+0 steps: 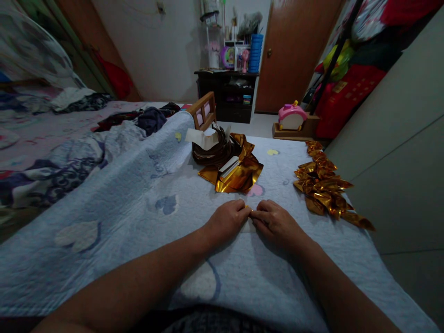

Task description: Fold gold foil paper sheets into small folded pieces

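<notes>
My left hand (229,217) and my right hand (275,222) meet over the bed, fingertips nearly touching. Both are closed in a pinch on a small piece of gold paper (248,209), mostly hidden by the fingers. Below the fingertips a pale part (247,226) shows, perhaps the paper's back; I cannot tell. Just beyond my hands lie loose shiny gold sheets (239,178) with a small white-and-grey packet (229,167) on them. Behind these sits a curled stack of dark brown-edged sheets (210,155). To the right is a pile of folded gold foil pieces (322,185).
A light blue quilt (138,222) with heart patterns covers the bed. Clothes (151,120) are heaped at left, near a fan (38,51). Past the bed's end stand a wooden rail (204,111), a dark cabinet (225,95) and a pink toy (292,115). A pale panel (398,152) borders the right.
</notes>
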Demonstrator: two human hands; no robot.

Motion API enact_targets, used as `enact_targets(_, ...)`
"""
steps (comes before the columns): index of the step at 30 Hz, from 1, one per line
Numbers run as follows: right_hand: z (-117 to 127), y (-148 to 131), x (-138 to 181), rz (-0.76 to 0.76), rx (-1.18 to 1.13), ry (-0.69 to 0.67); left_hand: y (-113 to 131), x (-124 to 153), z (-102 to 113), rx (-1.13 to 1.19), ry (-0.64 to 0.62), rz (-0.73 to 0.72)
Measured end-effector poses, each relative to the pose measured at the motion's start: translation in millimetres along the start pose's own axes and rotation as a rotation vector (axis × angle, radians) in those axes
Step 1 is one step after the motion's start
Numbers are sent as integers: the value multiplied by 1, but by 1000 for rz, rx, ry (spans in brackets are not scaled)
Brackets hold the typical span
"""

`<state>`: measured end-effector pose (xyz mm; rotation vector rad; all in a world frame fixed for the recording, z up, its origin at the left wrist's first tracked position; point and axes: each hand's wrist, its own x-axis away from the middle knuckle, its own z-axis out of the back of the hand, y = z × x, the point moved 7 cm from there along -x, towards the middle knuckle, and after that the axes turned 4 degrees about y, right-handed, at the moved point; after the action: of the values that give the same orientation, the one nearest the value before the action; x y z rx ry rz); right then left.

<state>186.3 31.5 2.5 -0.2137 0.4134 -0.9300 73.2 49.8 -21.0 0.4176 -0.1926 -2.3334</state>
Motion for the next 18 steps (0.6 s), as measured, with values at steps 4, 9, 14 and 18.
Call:
enact_targets(4,1,0,0,1,-19,-8,4,-1,4,-36,-28,-7)
enact_targets(9,4,2,1,-24,-106,-11,6,-1,5,-70,-54,-24)
enact_targets(14,4,8,3,-51,-200,16,7,0,5,-72,-47,-48)
enact_targets(18,4,11,4,-64,-196,40,8,-1,6,-85,-49,-57)
